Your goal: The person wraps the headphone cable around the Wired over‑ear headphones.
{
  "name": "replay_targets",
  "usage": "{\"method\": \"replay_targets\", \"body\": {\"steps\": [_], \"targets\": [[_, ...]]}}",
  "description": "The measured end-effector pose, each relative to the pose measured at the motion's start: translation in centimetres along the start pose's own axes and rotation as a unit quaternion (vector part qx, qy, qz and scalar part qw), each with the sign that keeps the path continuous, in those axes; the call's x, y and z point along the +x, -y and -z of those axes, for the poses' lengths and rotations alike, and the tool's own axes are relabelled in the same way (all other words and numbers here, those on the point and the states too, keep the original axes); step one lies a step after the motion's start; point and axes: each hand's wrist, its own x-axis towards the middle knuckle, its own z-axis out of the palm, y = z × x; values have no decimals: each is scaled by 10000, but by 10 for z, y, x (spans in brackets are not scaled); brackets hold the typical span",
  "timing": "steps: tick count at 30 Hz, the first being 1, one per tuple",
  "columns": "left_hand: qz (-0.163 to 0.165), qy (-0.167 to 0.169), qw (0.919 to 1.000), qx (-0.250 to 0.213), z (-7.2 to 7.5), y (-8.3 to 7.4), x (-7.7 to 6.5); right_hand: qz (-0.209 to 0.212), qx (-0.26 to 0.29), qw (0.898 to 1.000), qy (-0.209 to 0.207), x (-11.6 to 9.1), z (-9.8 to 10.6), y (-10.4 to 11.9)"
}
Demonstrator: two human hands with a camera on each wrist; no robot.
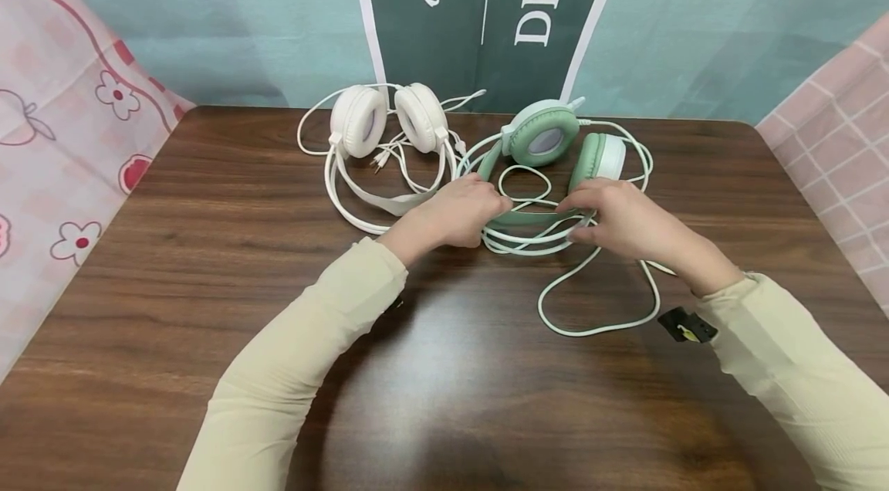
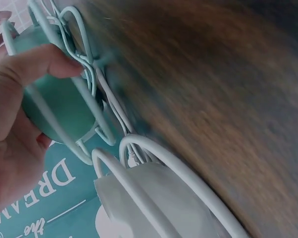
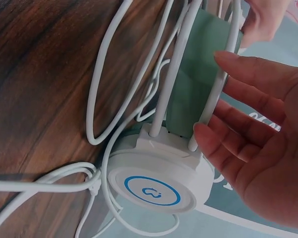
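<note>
The green headphones [image 1: 545, 137] lie toward the back of the table [image 1: 417, 398], just beside the white headphones [image 1: 361, 120]. The left hand [image 1: 468, 209] grips their headband [image 1: 531, 218]; the right hand [image 1: 625, 217] pinches its other side. Side-by-side placing seems done; release is not, and the pale cable [image 1: 597, 332] lies loose.

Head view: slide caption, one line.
Left hand and right hand touch green headphones, with white headphones alongside, near the back of a dark wooden table.
</note>
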Motion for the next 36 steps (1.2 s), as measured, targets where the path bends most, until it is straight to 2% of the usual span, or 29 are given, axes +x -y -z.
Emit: {"method": "replay_targets", "body": {"steps": [4,11,17,20,23,30,36], "targets": [[-140,-46,9999,-80,0,1,-2,-79,59,9999,44,-1,3,0],[-398,194,9987,-260,9,7,-6,-44,193,9998,17,-3,7,3],[-424,510,9976,-221,20,6,-11,10,267,9996,18,-3,6,5],[-410,524,9975,-231,22,5,-13,78,210,9997,-31,-3,6,6],[-458,342,9979,-303,23,5,-15,70,170,9998,-42,-4,8,7],[-594,-392,9949,-711,24,13,-26,-301,204,9993,2,-12,18,7],[-739,-793,9922,-617,20,14,-38,-425,-63,9980,-455,-22,23,-1]]}}
